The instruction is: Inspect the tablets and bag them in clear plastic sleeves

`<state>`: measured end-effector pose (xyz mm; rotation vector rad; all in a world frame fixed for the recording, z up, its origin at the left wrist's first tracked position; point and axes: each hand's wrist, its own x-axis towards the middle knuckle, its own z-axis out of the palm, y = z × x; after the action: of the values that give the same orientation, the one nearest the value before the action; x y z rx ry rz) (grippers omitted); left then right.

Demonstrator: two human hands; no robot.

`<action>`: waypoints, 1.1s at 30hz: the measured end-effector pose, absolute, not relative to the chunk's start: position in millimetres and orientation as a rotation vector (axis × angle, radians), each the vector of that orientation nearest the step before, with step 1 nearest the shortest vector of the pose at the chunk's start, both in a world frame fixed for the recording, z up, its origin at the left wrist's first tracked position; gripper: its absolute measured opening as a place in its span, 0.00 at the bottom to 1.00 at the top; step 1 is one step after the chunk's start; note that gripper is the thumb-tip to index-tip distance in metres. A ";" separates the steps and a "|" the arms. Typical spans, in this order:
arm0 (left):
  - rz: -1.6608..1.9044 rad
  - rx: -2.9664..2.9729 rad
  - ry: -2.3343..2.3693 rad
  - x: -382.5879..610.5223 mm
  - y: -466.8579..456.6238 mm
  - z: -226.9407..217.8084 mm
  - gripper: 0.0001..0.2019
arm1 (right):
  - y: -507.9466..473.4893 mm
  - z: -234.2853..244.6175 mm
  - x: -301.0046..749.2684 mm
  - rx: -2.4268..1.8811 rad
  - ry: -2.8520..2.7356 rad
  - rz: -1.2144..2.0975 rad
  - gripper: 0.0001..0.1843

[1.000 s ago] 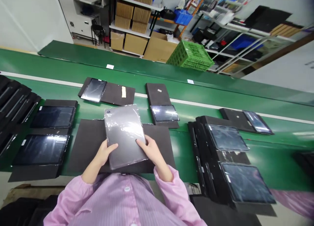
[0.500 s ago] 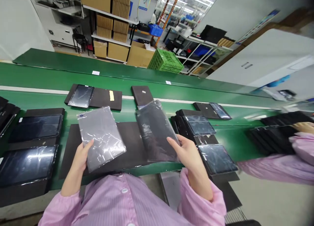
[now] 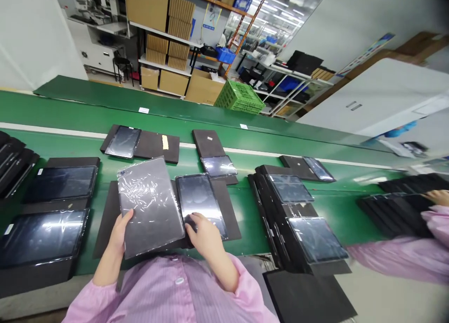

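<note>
A tablet (image 3: 150, 206) in clear, wrinkled film is in my left hand (image 3: 121, 229), its grey back and small camera turned toward me. The thumb lies on its left edge and the fingers are behind it. A second tablet (image 3: 201, 197) lies screen up on a black foam sheet (image 3: 228, 206). At this tablet's lower left edge is my right hand (image 3: 203, 232), thumb and fingers curled over it; part of the grip is hidden. The held tablet covers much of the foam sheet's left part.
Tablets on black foam lie at left (image 3: 63, 180) and on a foam stack (image 3: 291, 187) at right. More foam pieces with tablets line the back of the green bench (image 3: 252, 150). A co-worker's sleeve (image 3: 396, 255) reaches in at far right. A green crate (image 3: 240, 96) stands beyond.
The film-covered item in my right hand has come down and left onto the foam sheet, now screen up. My left hand still holds its tablet, slightly shifted right.
</note>
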<state>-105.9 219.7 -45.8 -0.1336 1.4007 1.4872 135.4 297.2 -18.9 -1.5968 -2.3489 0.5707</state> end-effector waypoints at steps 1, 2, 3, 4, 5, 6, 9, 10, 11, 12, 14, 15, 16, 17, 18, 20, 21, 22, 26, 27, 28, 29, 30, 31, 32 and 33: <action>1.517 -0.158 1.378 -105.2 218.9 -46.8 0.18 | 303.4 -19.3 132.7 -1.527 -2.283 0.705 0.14; 1.549 -0.179 1.350 -104.2 218.7 -47.6 0.18 | 310.3 -18.7 129.2 -1.444 -2.194 0.857 0.16; 1.578 -0.203 1.321 -102.9 218.8 -48.0 0.18 | 317.2 -17.5 124.4 -1.354 -2.090 1.020 0.18; 1.603 -0.227 1.294 -101.5 219.1 -48.0 0.18 | 323.5 -16.3 118.2 -1.264 -1.986 1.175 0.21; 1.623 -0.250 1.269 -100.0 219.2 -47.8 0.19 | 328.8 -15.4 110.8 -1.186 -1.891 1.305 0.22; 1.638 -0.268 1.248 -98.6 219.0 -47.2 0.19 | 332.7 -15.2 103.0 -1.132 -1.813 1.392 0.23; 1.644 -0.245 1.201 -94.9 214.9 -45.4 0.20 | 337.1 -19.0 82.9 -1.123 -1.704 1.363 0.21; 1.629 -0.206 1.177 -94.0 212.7 -45.2 0.20 | 337.0 -21.7 79.0 -1.149 -1.702 1.299 0.19; 1.608 -0.161 1.149 -93.3 210.5 -45.4 0.20 | 336.7 -24.6 76.5 -1.175 -1.717 1.219 0.18; 1.587 -0.120 1.119 -92.7 208.5 -46.0 0.19 | 336.5 -27.5 75.0 -1.191 -1.752 1.113 0.17; 1.562 -0.063 1.069 -92.0 206.1 -48.4 0.19 | 336.5 -31.8 72.9 -1.179 -1.848 0.833 0.16; 1.561 -0.051 1.061 -91.7 205.9 -49.9 0.19 | 336.5 -32.5 71.3 -1.156 -1.894 0.686 0.15; 1.562 -0.048 1.066 -91.4 206.3 -51.5 0.19 | 336.1 -32.1 68.7 -1.123 -1.933 0.558 0.15; 1.564 -0.052 1.077 -90.9 207.2 -52.8 0.19 | 334.7 -30.4 65.1 -1.086 -1.967 0.470 0.14; 1.568 -0.062 1.090 -90.1 208.4 -53.8 0.19 | 332.0 -27.5 60.5 -1.047 -1.995 0.427 0.14; 1.579 -0.075 1.112 -88.3 211.2 -54.4 0.20 | 320.8 -19.5 49.5 -0.951 -2.044 0.458 0.13; 1.581 -0.066 1.130 -87.3 212.4 -54.1 0.20 | 312.1 -15.1 43.9 -0.887 -2.064 0.525 0.12; 1.575 -0.039 1.164 -86.5 213.3 -53.7 0.18 | 301.4 -11.1 38.9 -0.803 -2.093 0.638 0.12; 1.517 0.113 1.328 -84.9 213.9 -53.7 0.08 | 256.1 -5.4 31.1 -0.161 -2.189 1.472 0.11; 1.516 0.127 1.327 -84.5 213.9 -54.7 0.08 | 248.7 -6.5 32.4 0.007 -2.156 1.685 0.09; 1.523 0.129 1.303 -83.8 214.2 -56.0 0.09 | 244.1 -7.8 34.6 0.126 -2.101 1.861 0.06; 1.532 0.127 1.272 -82.8 215.0 -57.4 0.11 | 242.2 -8.8 37.2 0.187 -2.040 1.998 0.04; 1.542 0.122 1.244 -81.5 216.1 -58.6 0.13 | 242.5 -9.0 39.8 0.201 -1.984 2.106 0.04; 1.546 0.113 1.215 -80.0 217.6 -59.3 0.14 | 244.3 -8.1 42.1 0.194 -1.937 2.189 0.04; 1.543 0.101 1.188 -78.4 219.1 -59.4 0.14 | 246.8 -6.2 43.9 0.178 -1.904 2.245 0.04; 1.534 0.091 1.166 -76.8 220.3 -58.8 0.15 | 249.3 -3.1 45.2 0.163 -1.889 2.277 0.05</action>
<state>-76.8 220.3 -58.8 0.0911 1.1662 1.5344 45.2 249.3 -3.1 0.1625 -1.8891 2.2775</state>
